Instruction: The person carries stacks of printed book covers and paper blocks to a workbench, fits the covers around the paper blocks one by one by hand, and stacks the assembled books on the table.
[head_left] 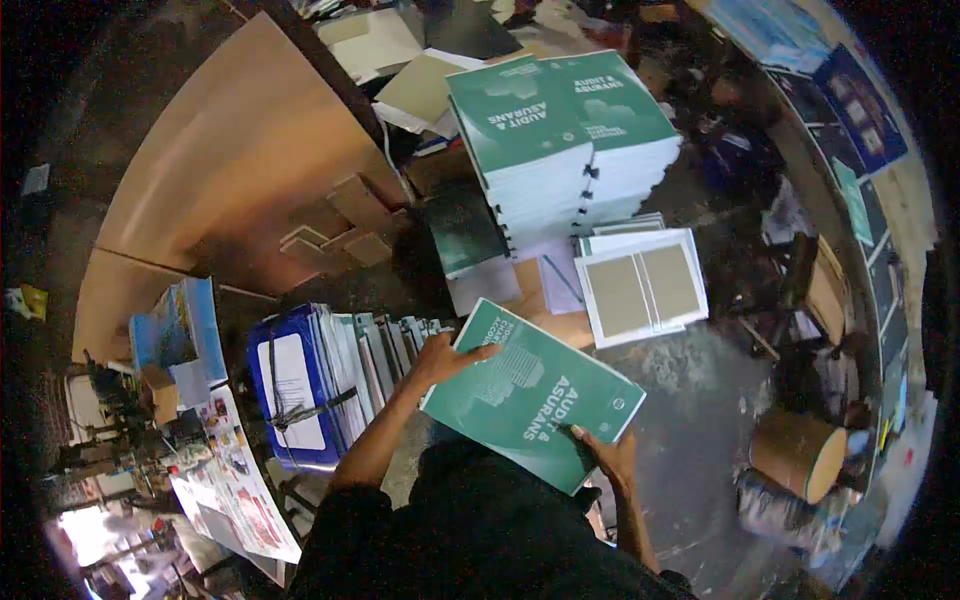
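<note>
A green-covered book (522, 398) titled "Audit & Asurans" is in front of my body, tilted in view. My left hand (440, 362) grips its left side, with the thumb lying across the cover. On the lower right edge, my right hand (612, 455) holds it with the thumb on top and the fingers hidden beneath. Beyond it stand two tall stacks of matching green books (530, 115), with dark clips or bands showing between them. Nearer than the stacks lies a white-bordered cover with grey-beige boards (640, 285).
At left, a blue-covered bundle (290, 385) is tied with a dark strap beside a row of upright books (375, 350). A large brown board (240, 150) leans behind it. To the right are a brown cylinder (797, 457) and a dark, marked floor (690, 480).
</note>
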